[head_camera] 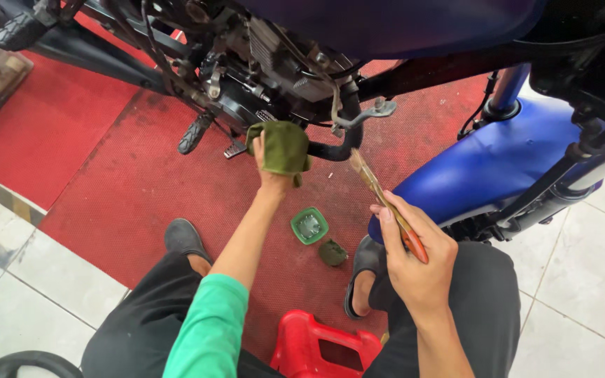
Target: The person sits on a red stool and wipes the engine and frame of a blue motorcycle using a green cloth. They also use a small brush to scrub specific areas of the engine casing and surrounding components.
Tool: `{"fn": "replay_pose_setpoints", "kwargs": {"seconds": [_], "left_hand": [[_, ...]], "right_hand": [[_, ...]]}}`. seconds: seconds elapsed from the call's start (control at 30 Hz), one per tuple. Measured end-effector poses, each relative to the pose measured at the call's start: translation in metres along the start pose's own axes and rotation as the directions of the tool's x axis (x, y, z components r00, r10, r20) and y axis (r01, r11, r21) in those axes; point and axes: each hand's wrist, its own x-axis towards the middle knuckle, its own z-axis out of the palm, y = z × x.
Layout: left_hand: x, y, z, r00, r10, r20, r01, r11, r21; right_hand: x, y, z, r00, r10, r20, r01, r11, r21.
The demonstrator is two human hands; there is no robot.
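My hands first: my left hand [272,175] is clenched around a green rag [283,145], pressed up against the underside of the motorcycle engine [260,63], just beside the black exhaust pipe [337,143]. My right hand [414,259] grips a paintbrush [385,203] with an orange handle, bristles pointing up toward that same pipe but not touching it. From here I work down in size: the motorcycle fills the top, its blue fender [498,168] to my right, standing on a red mat [141,175] over a tiled floor [582,266]. A red stool [309,343] sits between my knees. On the mat, between my feet, lies a small green tub [309,225], and just beside it a smaller dark green lid [332,253]
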Motion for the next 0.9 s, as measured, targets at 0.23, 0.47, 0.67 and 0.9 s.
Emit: {"fn": "replay_pose_setpoints", "kwargs": {"seconds": [0.23,0.47,0.67,0.9], "left_hand": [[-0.017,-0.025,-0.042,0.994,-0.09,0.061,0.095,0.992,-0.087],[-0.009,-0.01,-0.043,0.856,-0.473,-0.207,0.395,0.858,-0.328],[0.069,-0.049,-0.011,0.872,-0.414,-0.26,0.397,0.91,-0.118],[0.073,-0.097,-0.007,0.66,-0.685,-0.31,0.457,0.693,-0.557]], "right_hand": [[0.003,-0.005,-0.004,1.0,-0.005,-0.007,0.005,0.999,0.034],[-0.005,0.004,-0.008,1.0,0.023,-0.016,-0.023,1.0,-0.005],[-0.009,0.019,0.007,0.994,0.103,-0.026,-0.101,0.992,0.077],[-0.008,0.035,0.025,0.996,0.092,0.018,-0.092,0.995,0.025]]}}
